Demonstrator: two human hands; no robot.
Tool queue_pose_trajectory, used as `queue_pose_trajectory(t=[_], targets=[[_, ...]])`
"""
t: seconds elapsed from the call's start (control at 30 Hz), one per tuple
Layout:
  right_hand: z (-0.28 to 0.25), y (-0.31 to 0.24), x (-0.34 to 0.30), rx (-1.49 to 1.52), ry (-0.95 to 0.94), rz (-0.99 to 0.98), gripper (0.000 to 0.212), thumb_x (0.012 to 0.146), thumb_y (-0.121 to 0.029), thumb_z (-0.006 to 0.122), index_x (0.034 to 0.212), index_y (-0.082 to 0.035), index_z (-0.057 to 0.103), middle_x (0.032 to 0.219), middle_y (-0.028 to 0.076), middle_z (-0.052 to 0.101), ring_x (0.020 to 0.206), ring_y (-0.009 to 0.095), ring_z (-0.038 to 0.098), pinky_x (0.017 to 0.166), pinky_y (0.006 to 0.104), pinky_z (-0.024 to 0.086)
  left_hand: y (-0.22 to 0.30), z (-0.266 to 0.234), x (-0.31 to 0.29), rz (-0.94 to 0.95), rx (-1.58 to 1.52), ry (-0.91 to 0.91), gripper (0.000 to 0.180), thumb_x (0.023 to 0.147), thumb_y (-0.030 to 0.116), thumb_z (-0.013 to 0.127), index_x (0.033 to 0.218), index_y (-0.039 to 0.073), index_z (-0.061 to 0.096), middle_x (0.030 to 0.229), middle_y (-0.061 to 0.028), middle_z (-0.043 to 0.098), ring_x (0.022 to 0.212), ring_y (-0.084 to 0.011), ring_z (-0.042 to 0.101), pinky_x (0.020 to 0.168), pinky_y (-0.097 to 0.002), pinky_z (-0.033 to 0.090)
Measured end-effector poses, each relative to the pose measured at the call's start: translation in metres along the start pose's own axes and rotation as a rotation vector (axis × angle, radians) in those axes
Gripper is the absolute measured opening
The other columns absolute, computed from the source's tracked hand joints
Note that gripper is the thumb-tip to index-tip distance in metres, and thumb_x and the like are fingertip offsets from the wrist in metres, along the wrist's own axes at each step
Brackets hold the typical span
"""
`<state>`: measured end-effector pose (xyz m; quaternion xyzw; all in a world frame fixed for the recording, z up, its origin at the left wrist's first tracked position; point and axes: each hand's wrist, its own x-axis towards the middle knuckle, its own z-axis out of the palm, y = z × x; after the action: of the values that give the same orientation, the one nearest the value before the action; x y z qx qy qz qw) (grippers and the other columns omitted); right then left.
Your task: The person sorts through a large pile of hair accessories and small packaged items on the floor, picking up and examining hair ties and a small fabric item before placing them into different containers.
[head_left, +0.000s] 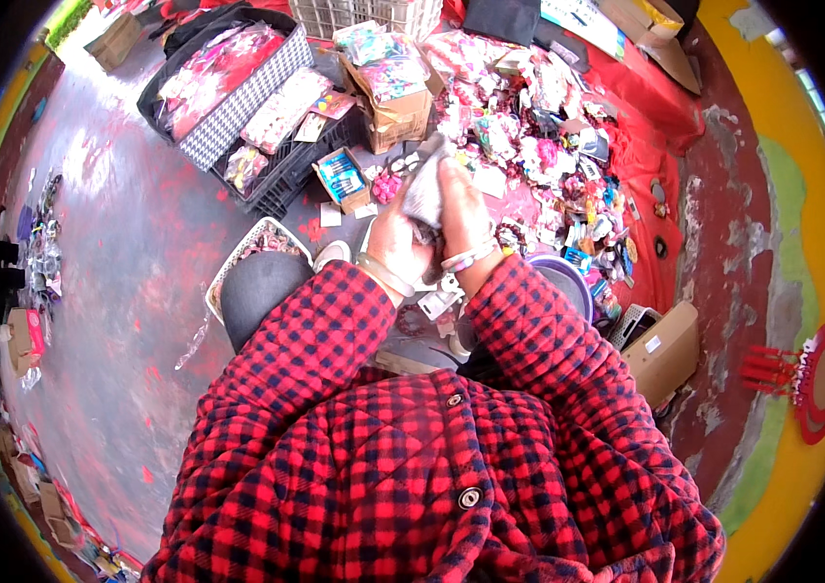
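In front of my chest both hands meet around a small whitish-grey packet, blurred and partly covered by the fingers. My left hand is closed on its lower left side. From the right, my right hand grips its edge with the thumb up along it. What the packet contains cannot be made out. Just below the hands, a white card with a dark mark lies near my lap. An open carton of blue packs stands just beyond my left hand.
A heap of small accessories covers the red cloth ahead and right. Ahead left stand a houndstooth-patterned bin, a black crate and a cardboard box. By my knees are a white basket and a purple-rimmed tub.
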<state>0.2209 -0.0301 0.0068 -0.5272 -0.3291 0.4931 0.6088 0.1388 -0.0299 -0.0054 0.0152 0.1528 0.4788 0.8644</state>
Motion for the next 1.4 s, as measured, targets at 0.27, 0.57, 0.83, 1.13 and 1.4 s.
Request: queue_pose_trajectory(t=[0.27, 0.57, 0.83, 1.13, 1.4], targets=[[-0.007, -0.014, 0.007, 0.959, -0.239, 0.297, 0.034, 0.088, -0.033, 0.043, 0.104, -0.007, 0.056, 0.099, 0.012, 0.061, 0.093, 0.028, 0.056, 0.085, 0.0419, 0.043, 0.023, -0.017, 0.015, 0.267, 0.125, 0.061, 0.026, 0.089, 0.023, 0.048, 0.109, 0.005, 0.048, 0.100, -0.0084, 0.058, 0.088, -0.0196, 0.059, 0.075, -0.0345, 0.050], [0.003, -0.042, -0.023, 0.676, -0.176, 0.168, 0.036, 0.088, -0.032, 0.047, 0.110, -0.005, 0.052, 0.099, 0.010, 0.060, 0.084, 0.023, 0.058, 0.076, 0.0348, 0.045, 0.005, 0.031, -0.015, 0.581, 0.460, 0.018, 0.043, 0.090, 0.036, 0.043, 0.117, 0.004, 0.048, 0.106, -0.0074, 0.055, 0.094, -0.0175, 0.054, 0.082, -0.0298, 0.044], [0.051, -0.094, -0.083, 0.293, -0.427, 0.109, 0.037, 0.089, -0.026, 0.047, 0.113, 0.003, 0.048, 0.102, 0.010, 0.056, 0.093, 0.018, 0.052, 0.084, 0.0314, 0.041, 0.037, 0.027, -0.048, 0.207, -0.173, -0.342, 0.043, 0.089, 0.038, 0.037, 0.115, 0.005, 0.048, 0.108, -0.0111, 0.055, 0.096, -0.0246, 0.055, 0.085, -0.0384, 0.044], [0.048, -0.096, -0.075, 0.733, -0.494, 0.075, 0.048, 0.090, -0.037, 0.040, 0.120, 0.000, 0.041, 0.118, 0.016, 0.049, 0.104, 0.030, 0.050, 0.091, 0.0410, 0.040, 0.064, 0.045, -0.094, 0.466, -0.099, 0.149, 0.036, 0.089, 0.027, 0.035, 0.105, 0.001, 0.055, 0.085, -0.0085, 0.061, 0.076, -0.0178, 0.058, 0.070, -0.0293, 0.049], [0.063, -0.114, -0.083, 0.828, -0.669, 0.127, 0.048, 0.091, -0.038, 0.036, 0.123, -0.003, 0.040, 0.122, 0.016, 0.046, 0.110, 0.031, 0.045, 0.094, 0.0440, 0.036, 0.085, 0.030, -0.122, 0.319, -0.259, -0.066, 0.042, 0.090, 0.034, 0.030, 0.108, 0.004, 0.052, 0.105, -0.0156, 0.057, 0.093, -0.0268, 0.055, 0.082, -0.0364, 0.045]])
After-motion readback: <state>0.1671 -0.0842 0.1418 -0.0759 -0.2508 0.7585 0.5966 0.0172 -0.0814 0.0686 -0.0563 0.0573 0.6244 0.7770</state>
